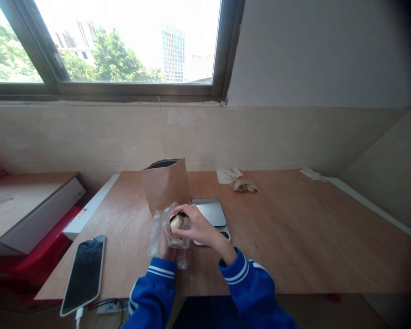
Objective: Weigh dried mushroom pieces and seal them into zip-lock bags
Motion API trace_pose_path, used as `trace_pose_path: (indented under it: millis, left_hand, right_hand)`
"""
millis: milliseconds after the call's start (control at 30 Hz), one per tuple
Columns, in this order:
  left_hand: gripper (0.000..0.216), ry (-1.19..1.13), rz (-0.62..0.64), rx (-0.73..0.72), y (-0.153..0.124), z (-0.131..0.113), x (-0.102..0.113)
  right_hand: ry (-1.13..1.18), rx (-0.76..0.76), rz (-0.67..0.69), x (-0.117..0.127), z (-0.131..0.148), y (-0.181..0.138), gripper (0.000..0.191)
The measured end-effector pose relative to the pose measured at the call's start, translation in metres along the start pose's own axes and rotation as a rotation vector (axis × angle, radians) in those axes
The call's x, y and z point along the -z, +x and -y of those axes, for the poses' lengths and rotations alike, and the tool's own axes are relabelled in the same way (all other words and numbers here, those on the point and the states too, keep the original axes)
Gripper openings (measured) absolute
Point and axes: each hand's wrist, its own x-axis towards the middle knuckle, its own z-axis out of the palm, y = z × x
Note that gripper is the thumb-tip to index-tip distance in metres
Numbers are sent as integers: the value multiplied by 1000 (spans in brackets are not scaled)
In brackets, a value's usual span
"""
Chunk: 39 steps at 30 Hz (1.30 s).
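My left hand [164, 246] grips a small clear plastic bag [175, 234] from below and holds it upright on the wooden table [294, 237]. My right hand [197, 227] reaches over the bag's mouth, its fingers pinched on a pale round piece [176, 222] at the opening. A brown paper bag [165, 184] with an open top stands just behind. A small digital scale [212, 213] with a steel plate lies right behind my right hand.
A black phone [84, 273] lies face up at the near left edge, with a cable at its lower end. Crumpled tissue and some pale scraps [244, 186] lie at the back. Another tissue [313, 174] lies far right. A lower table [23, 201] stands to the left.
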Motion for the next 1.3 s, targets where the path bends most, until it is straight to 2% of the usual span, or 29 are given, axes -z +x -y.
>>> trace_pose_path:
  millis: [133, 267, 333, 433, 567, 733, 900, 1100, 1167, 1233, 1300]
  left_hand:
    - [32, 106, -38, 99, -6, 0, 12]
    - [39, 121, -40, 116, -10, -2, 16]
    - [41, 112, -33, 112, -9, -2, 15]
    - [42, 103, -22, 115, -9, -1, 14]
    - [42, 95, -32, 112, -9, -1, 14]
    - [41, 112, -37, 121, -10, -1, 13]
    - [45, 142, -51, 151, -11, -3, 11]
    - [43, 148, -43, 127, -13, -4, 8]
    - [44, 141, -38, 117, -14, -6, 7]
    - [47, 141, -42, 109, -15, -8, 5]
    - [51, 155, -49, 112, -16, -9, 2]
  right_hand:
    - [108, 8, -254, 16, 15, 40, 37]
    - [-28, 102, -501, 25, 28, 113, 39]
    - [-160, 102, -507, 24, 26, 144, 38]
    - [-363, 83, -360, 16, 15, 169, 36]
    - [-548, 37, -247, 6, 5, 169, 38]
    - [-647, 25, -176, 4, 11, 165, 46]
    - [-571, -23, -182, 10, 11, 169, 42]
    - [-779, -54, -248, 12, 5, 166, 51]
    - [-743, -32, -305, 18, 11, 158, 46]
    - [-595, -16, -362, 28, 21, 143, 33]
    - [-352, -10, -300, 38, 31, 119, 25]
